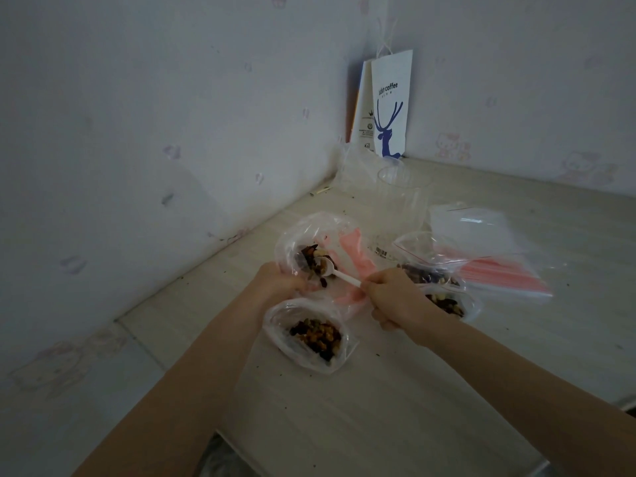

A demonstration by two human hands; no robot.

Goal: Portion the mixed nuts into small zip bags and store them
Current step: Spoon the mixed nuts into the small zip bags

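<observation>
Head view: spooning mixed nuts out of the large bag.

The left hand [284, 280] grips the rim of the large plastic bag [309, 232] and holds it open. The right hand [390, 296] is closed around the handle of a white plastic spoon [335, 271], whose bowl sits among the mixed nuts [309, 258]. A partly filled small zip bag [309, 333] lies open just in front of the hands. The risk, I think, is that a loaded spoon tips and scatters nuts, because nothing holds that soft mouth open. The paper bag [390, 105] by the wall reads "coffee"; the word before it is unclear.
</observation>
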